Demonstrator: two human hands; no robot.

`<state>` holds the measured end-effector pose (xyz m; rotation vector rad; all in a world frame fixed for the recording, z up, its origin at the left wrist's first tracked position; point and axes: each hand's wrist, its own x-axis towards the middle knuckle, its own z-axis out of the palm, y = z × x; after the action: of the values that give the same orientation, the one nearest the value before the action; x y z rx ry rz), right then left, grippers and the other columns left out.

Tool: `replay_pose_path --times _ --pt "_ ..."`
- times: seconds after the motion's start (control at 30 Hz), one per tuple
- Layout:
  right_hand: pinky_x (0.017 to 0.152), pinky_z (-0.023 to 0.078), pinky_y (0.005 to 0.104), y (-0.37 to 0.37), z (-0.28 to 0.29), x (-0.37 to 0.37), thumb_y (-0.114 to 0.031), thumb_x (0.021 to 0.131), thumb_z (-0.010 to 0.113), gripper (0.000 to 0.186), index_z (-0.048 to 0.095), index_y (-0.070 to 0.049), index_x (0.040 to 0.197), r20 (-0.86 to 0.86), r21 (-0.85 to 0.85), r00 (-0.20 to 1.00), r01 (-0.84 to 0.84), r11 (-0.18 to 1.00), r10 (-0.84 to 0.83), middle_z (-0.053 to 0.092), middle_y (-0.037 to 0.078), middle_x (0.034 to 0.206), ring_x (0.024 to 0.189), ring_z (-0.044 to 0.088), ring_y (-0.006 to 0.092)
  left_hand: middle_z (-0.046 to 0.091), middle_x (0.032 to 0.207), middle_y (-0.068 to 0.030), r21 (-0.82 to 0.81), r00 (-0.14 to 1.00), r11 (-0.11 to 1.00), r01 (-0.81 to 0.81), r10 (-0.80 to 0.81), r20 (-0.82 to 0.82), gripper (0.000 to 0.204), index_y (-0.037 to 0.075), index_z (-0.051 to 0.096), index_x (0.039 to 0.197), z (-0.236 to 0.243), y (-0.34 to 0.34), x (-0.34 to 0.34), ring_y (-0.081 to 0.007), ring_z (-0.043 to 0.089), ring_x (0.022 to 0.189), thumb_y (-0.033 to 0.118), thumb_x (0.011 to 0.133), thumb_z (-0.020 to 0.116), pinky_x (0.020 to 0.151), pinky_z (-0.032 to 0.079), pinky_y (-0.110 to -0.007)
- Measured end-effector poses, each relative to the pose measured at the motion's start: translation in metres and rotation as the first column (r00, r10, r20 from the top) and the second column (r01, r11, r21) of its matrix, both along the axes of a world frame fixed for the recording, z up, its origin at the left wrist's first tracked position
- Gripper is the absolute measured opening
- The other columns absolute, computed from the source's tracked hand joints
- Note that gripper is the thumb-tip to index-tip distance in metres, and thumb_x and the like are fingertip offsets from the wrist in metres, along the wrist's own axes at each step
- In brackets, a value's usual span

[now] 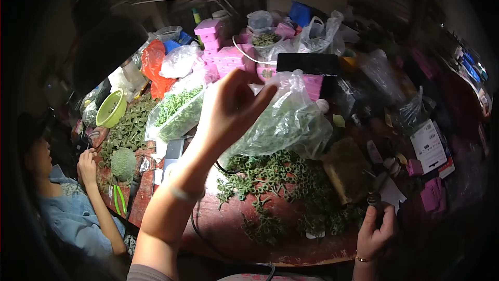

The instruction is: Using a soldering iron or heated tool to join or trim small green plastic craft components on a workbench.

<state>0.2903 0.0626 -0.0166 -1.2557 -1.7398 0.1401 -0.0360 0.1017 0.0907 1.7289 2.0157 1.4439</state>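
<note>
My left hand (231, 96) is raised over the middle of the table with fingers curled and the thumb near the index fingertip. Whatever they pinch, if anything, is too small to make out. Just behind it, a clear plastic bag (291, 120) bulges with green contents. Below the bag, many small looped green pieces (270, 177) lie heaped on the dark red table (223, 234). At the right front, my right hand (377, 231) closes its thumb and fingers around a small dark cylindrical thing (373, 199), whose kind I cannot tell.
A clear tub of green pieces (179, 107) stands left of my forearm. Pink boxes (231, 60) and a black phone-like slab (307, 63) are behind. A person in blue (73, 211) works at left near green-handled pliers (119, 200). A dark cable (197, 229) crosses the table's front.
</note>
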Motion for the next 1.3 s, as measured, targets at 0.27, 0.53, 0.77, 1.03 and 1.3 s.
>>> replay_pose_path --times 0.27,0.53,0.77,1.03,1.3 --pt "0.043 0.037 0.0283 0.000 -0.005 0.007 -0.023 0.089 0.066 0.025 0.056 -0.001 0.083 -0.043 -0.010 0.999 0.018 1.000 -0.018 0.054 0.006 0.064 0.048 0.050 0.0159 0.066 0.079 -0.0170 -0.173 0.774 0.967 -0.186 0.036 -0.633 0.055 0.002 0.065 0.081 -0.025 0.086 0.019 -0.0345 0.067 0.077 0.055 0.072 0.072 0.067 0.055 -0.043" --pt "0.044 0.037 0.0275 0.001 -0.003 0.007 -0.023 0.089 0.067 0.026 0.056 0.000 0.084 -0.020 -0.044 1.000 0.017 0.999 -0.018 0.054 0.006 0.066 0.049 0.051 0.0149 0.057 0.070 -0.0139 0.065 0.910 0.997 0.043 -0.012 -0.415 0.021 0.001 0.059 0.073 -0.009 0.029 0.013 -0.0316 0.057 0.062 0.017 0.078 0.073 0.057 0.045 -0.040" --pt "0.045 0.039 0.0302 0.006 -0.010 0.011 -0.026 0.088 0.068 0.028 0.059 0.000 0.090 0.119 0.185 0.986 0.096 0.978 -0.120 0.059 0.007 0.070 0.052 0.055 0.0192 0.050 0.065 -0.0007 0.079 0.983 0.990 0.113 -0.100 -0.154 0.017 0.000 0.058 0.071 0.019 -0.037 0.019 -0.0072 0.042 0.059 0.003 0.082 0.071 0.053 0.036 -0.026" --pt "0.064 0.046 0.0356 -0.013 0.016 0.006 -0.019 0.091 0.062 0.019 0.061 0.000 0.095 0.069 -0.164 0.981 0.190 0.968 -0.181 0.063 0.014 0.081 0.072 0.062 0.0266 0.049 0.069 -0.0030 0.126 0.886 0.930 0.346 -0.280 -0.369 0.012 0.008 0.063 0.077 -0.018 -0.095 0.077 -0.0156 0.052 0.055 0.009 0.076 0.074 0.043 0.041 -0.030" --pt "0.065 0.042 0.0250 -0.030 0.051 -0.031 -0.005 0.088 0.066 0.014 0.054 -0.002 0.082 -0.367 -0.361 0.895 -0.388 0.848 0.254 0.051 -0.002 0.078 0.070 0.046 0.0093 0.048 0.086 -0.0067 0.062 0.830 0.880 0.470 -0.417 -0.371 0.026 0.005 0.058 0.093 -0.070 -0.116 0.116 -0.0201 0.054 0.079 0.018 0.071 0.059 0.055 0.050 -0.029"
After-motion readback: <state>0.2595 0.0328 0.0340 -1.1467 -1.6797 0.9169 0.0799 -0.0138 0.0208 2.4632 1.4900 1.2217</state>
